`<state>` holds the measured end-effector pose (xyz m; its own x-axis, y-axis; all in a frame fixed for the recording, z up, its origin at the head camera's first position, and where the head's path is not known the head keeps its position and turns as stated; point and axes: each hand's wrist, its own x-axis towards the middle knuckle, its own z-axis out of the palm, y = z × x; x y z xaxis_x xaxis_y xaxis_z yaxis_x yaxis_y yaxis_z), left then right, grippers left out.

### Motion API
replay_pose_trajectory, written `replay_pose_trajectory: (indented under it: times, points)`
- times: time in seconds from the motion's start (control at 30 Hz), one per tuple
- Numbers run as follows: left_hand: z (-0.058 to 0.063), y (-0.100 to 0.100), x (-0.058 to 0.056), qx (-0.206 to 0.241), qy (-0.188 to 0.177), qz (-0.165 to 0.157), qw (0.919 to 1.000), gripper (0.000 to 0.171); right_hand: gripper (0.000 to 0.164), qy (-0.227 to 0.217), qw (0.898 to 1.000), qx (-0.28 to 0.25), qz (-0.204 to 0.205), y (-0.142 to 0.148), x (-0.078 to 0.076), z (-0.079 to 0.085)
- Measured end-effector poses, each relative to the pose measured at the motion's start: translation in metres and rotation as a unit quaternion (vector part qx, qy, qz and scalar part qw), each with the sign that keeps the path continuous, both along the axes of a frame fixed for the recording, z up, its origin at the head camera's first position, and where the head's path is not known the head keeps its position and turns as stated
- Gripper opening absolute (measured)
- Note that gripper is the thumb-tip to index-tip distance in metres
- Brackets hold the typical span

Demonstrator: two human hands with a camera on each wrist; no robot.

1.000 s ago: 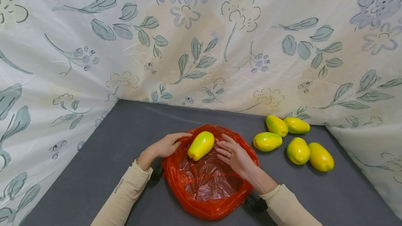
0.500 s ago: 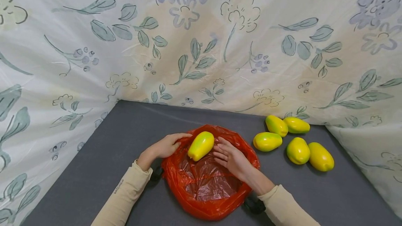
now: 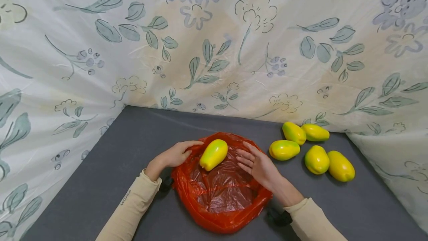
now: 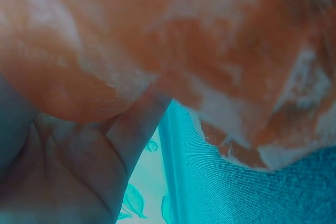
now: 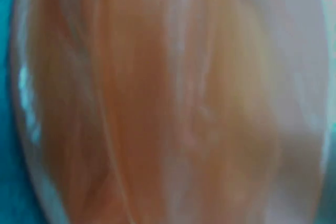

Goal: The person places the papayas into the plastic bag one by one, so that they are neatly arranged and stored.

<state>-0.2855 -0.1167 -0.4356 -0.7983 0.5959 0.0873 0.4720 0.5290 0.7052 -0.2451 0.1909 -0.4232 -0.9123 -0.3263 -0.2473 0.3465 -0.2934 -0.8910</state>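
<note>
A red plastic bag (image 3: pixel 227 224) stands on the table, its mouth spread wide and its rim rolled outward. Inside it, toward the far left, lies one yellow-green papaya (image 3: pixel 214 154). My left hand (image 3: pixel 175 154) holds the bag's left rim, thumb and fingers around the plastic; in the left wrist view, bunched plastic hides most of its fingers. At the right side, my right hand (image 3: pixel 264 168) reaches over the rim with its fingers fairly straight inside the bag, apart from the papaya. Blurred bag plastic (image 5: pixel 142 98) fills most of the right wrist view.
Several more yellow-green papayas (image 3: pixel 284 150) lie loosely grouped on the dark grey table (image 3: pixel 133 137), right of the bag. A floral cloth (image 3: pixel 214 47) hangs behind the table and along both sides.
My right hand shifts slightly toward the papaya, then back to the right, away from it. The left hand and the papaya in the bag stay in place.
</note>
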Motion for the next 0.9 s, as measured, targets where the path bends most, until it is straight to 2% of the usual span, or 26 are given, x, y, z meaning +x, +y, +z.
replay_pose_trajectory:
  times: [0.27,0.47,0.9]
  points:
    - [0.0,0.0,0.0,0.003,-0.004,-0.004,1.0,0.047,0.065,0.012,1.0,-0.026,0.008,0.021,-0.001,0.01]
    - [0.0,0.0,0.0,0.002,-0.007,-0.002,1.0,0.047,0.067,0.009,0.999,-0.05,-0.012,0.038,-0.001,0.018]
    - [-0.001,-0.002,0.0,-0.002,-0.008,-0.003,1.0,0.047,0.045,0.047,0.991,-0.12,-0.016,0.075,0.003,0.025]
